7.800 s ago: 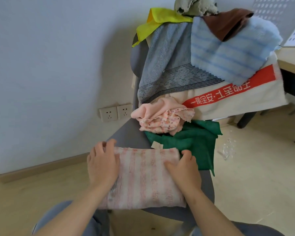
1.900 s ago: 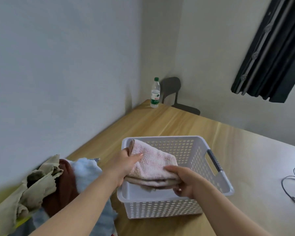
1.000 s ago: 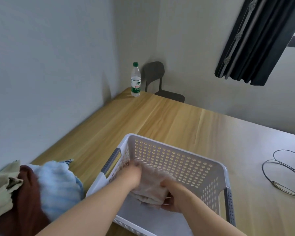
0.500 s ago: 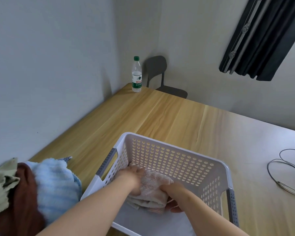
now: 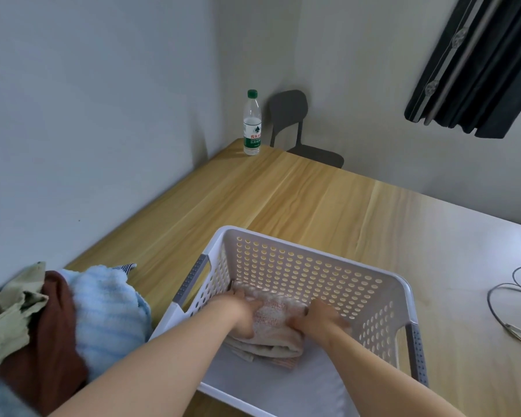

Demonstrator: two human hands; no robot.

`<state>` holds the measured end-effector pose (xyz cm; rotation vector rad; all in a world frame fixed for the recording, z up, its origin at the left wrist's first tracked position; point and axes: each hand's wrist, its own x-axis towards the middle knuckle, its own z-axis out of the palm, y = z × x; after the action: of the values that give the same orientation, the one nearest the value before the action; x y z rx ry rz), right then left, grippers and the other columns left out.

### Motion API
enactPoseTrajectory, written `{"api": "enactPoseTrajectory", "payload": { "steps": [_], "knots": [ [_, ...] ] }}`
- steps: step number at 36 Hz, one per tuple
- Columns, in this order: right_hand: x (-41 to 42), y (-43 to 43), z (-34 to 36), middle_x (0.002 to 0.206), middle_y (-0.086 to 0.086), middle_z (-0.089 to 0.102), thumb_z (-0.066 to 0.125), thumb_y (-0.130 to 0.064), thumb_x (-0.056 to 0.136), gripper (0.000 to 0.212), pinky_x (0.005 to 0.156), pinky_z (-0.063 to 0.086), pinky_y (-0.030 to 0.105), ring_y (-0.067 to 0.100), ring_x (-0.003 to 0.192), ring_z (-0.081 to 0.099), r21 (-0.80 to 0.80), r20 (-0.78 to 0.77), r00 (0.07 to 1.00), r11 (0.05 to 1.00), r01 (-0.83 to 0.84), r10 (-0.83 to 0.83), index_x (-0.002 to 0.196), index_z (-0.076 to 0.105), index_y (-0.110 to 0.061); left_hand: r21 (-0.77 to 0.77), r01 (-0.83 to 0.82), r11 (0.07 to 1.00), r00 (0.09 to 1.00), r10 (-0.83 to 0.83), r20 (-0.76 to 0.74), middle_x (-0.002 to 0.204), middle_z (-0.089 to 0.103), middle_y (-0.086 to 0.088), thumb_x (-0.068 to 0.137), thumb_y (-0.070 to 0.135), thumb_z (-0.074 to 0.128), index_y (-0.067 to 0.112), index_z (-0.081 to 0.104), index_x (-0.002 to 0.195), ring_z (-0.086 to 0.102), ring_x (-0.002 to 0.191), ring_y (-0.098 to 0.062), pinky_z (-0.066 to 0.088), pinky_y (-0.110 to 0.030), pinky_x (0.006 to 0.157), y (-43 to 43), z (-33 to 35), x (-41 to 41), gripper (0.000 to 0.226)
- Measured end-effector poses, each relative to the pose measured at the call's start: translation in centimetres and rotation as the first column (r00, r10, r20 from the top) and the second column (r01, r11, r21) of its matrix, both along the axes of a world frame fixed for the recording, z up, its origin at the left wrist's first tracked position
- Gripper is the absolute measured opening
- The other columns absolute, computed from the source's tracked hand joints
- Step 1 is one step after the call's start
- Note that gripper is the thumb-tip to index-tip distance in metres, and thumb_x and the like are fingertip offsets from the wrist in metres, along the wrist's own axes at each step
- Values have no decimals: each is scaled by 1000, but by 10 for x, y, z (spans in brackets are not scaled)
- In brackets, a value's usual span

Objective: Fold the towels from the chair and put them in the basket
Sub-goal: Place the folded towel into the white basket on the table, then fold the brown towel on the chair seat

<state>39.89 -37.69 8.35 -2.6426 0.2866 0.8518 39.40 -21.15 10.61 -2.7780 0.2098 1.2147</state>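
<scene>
A white perforated basket (image 5: 313, 254) with grey handles stands on the wooden table (image 5: 283, 200). A folded pink striped towel (image 5: 275, 314) lies on the basket floor, in its far left corner. My left hand (image 5: 242, 311) rests on the towel's left side and my right hand (image 5: 321, 317) rests on its right side; both press down on it. At the lower left a pile of unfolded towels shows: a light blue towel (image 5: 103, 311), a brown towel (image 5: 51, 335) and an olive towel (image 5: 9, 314).
A water bottle (image 5: 252, 124) stands at the table's far corner by the wall. A dark chair (image 5: 292, 121) sits behind it. A grey cable (image 5: 512, 308) loops on the table at the right. A dark curtain (image 5: 475, 64) hangs at the upper right.
I carried the folded pink towel from the chair to the basket and lowered it inside. Over the last half second it came to lie on the basket floor under both hands.
</scene>
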Motion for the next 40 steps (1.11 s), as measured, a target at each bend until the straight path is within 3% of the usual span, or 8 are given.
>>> {"api": "enactPoseTrajectory", "payload": {
  "steps": [6,12,17,21,24,28,34,40],
  "knots": [
    [8,-8,2,115,4,63,59,-49,81,38,75,43,28,23,105,61,-3,15,997,997,-78,78,101,57,-17,-60,-100,993,995,101,9,156,9,-12,94,31,44,34,8,149,26,137,-33,34,-41,108,-6,-4,0,66],
    [11,-5,14,128,3,56,48,-55,87,52,90,43,29,24,117,54,-82,46,988,987,-140,144,122,53,-18,-206,-244,948,965,259,48,140,44,-10,94,14,40,18,33,145,50,118,-28,45,-34,97,-8,6,0,51],
    [14,3,40,89,-2,57,45,-46,91,27,70,40,27,22,90,59,-64,142,942,952,-299,306,89,50,-20,-415,-344,842,891,432,140,136,48,-7,97,19,38,15,46,133,50,116,-24,41,-29,86,-7,37,-10,37],
    [7,15,77,78,-5,57,48,-44,89,28,66,42,28,20,78,56,67,286,922,954,-291,261,84,57,-18,-674,-333,660,780,594,197,102,60,2,96,25,40,22,58,101,54,80,-12,41,-23,63,-2,72,-27,19],
    [-7,27,107,78,-1,66,51,-40,87,25,70,48,30,21,77,62,268,397,905,924,-273,152,78,59,-18,-844,-245,478,648,728,224,83,63,5,94,21,46,27,57,80,65,78,-14,50,-28,69,9,99,-50,19],
    [-44,54,144,79,4,70,52,-35,88,23,69,50,34,20,71,63,492,485,874,814,-307,37,78,61,-16,-957,-94,273,464,863,201,72,64,6,92,14,52,27,59,76,65,62,-8,53,-30,65,35,130,-93,22],
    [-123,112,164,63,-6,64,57,-26,88,17,57,47,22,3,54,57,670,514,858,629,-394,-9,72,60,-22,-979,25,201,252,947,201,70,65,6,91,15,54,31,60,76,64,54,-2,48,-19,53,90,142,-180,23],
    [-198,171,123,61,-8,63,56,-26,89,20,53,46,21,2,49,56,711,389,911,585,-391,136,69,59,-23,-958,-179,224,149,969,198,72,65,5,89,15,57,32,60,75,65,62,-11,48,-29,61,153,95,-263,22]
  ]
}}
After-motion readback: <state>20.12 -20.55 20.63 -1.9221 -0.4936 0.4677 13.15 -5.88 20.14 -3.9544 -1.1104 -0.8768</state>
